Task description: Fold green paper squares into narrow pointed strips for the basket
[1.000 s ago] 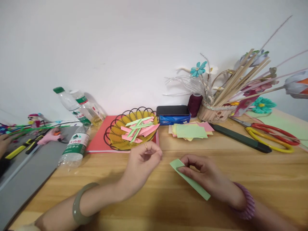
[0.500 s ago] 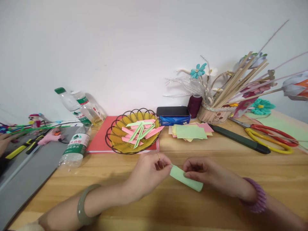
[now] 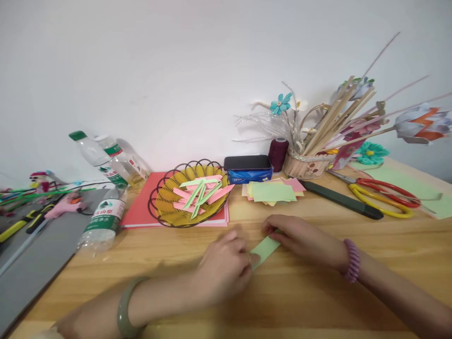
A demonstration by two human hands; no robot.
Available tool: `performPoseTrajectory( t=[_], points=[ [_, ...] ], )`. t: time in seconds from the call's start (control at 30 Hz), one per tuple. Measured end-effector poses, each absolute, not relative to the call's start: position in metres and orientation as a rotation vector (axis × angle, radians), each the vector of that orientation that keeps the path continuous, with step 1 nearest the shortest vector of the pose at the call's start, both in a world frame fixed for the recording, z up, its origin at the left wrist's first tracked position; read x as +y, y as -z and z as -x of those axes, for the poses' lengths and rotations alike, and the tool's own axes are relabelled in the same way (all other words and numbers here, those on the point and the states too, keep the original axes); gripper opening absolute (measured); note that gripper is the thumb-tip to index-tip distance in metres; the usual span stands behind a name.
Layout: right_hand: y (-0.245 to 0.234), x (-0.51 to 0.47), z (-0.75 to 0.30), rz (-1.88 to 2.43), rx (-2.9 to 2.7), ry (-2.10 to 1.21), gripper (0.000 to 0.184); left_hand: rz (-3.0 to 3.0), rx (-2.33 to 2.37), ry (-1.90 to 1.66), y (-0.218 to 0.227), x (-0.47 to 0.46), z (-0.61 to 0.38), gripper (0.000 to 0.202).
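A folded strip of light green paper lies on the wooden table between my hands. My left hand, with a green bangle on the wrist, is curled over the strip's near end and pinches it. My right hand, with a purple bracelet on the wrist, presses its fingertips on the strip's far end. Part of the strip is hidden under both hands.
A yellow wire basket of folded pink and green strips sits on a red folder. Behind are a stack of paper squares, a blue tin, a stick holder, scissors, a black cutter, and bottles at left.
My left hand came from near the basket to the strip and now covers its near end. The strip turned to lie flatter and slanted the other way. The view shifted slightly right.
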State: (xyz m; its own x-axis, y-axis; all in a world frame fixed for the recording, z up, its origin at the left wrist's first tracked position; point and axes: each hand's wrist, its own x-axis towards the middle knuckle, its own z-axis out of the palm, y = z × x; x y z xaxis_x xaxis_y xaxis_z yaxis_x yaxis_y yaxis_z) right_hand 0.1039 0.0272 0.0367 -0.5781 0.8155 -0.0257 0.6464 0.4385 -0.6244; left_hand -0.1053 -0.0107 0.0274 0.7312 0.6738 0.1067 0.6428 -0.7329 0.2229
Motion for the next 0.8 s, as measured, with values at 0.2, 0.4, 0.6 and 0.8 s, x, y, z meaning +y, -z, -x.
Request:
performPoseTrajectory(
  t=[0.2,0.4,0.6,0.8],
  points=[
    [-0.033,0.040,-0.114,1.272,-2.370,-0.653,0.014,-3.065,0.778,-0.327,-0.021,-0.001,0.108,0.018],
    [-0.023,0.004,-0.125,1.267,-2.301,-0.326,0.028,-3.112,0.673,-0.429,-0.015,0.008,0.110,0.020],
    [-0.012,-0.029,-0.123,0.951,-2.709,0.226,0.039,-3.053,0.714,-0.533,-0.014,0.008,0.104,0.026],
    [-0.013,-0.021,-0.138,1.058,-2.762,0.337,0.042,-3.160,0.454,-0.405,-0.018,0.009,0.117,0.023]
  ],
)
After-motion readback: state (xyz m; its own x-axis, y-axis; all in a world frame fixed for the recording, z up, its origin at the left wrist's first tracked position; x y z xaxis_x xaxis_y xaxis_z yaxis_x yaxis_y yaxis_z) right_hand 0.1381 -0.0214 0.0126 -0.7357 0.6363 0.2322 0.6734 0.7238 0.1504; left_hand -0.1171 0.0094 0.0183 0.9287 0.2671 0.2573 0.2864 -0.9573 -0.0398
